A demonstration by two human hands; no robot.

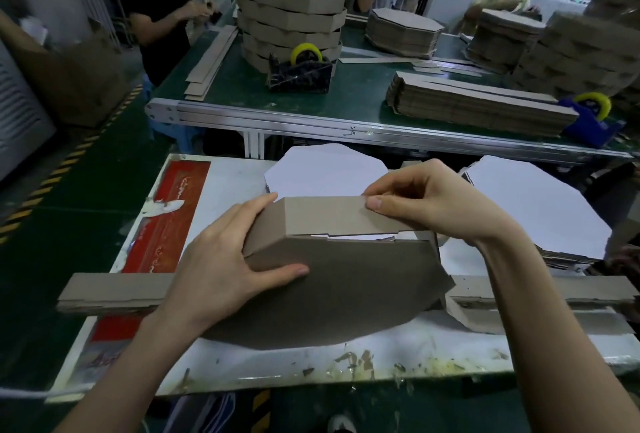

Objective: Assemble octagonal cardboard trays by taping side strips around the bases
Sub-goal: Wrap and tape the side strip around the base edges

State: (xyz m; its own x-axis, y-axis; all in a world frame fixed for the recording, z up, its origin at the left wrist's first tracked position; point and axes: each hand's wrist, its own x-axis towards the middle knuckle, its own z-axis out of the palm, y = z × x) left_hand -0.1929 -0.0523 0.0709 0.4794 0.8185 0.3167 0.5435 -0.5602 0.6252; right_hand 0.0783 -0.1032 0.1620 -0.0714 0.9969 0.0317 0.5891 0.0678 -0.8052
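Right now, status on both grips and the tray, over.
Both busy: left grip clamps side strip to base corner; right grip pinches strip's top edge. Spare strips lie under the base.

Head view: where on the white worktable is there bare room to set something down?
Bare: the worktable's near edge below the brown base, and a far patch between the red sheet and the white octagon. Crowded: the middle, where the side strip meets the base, and the right, with the octagon stack and strip pile.
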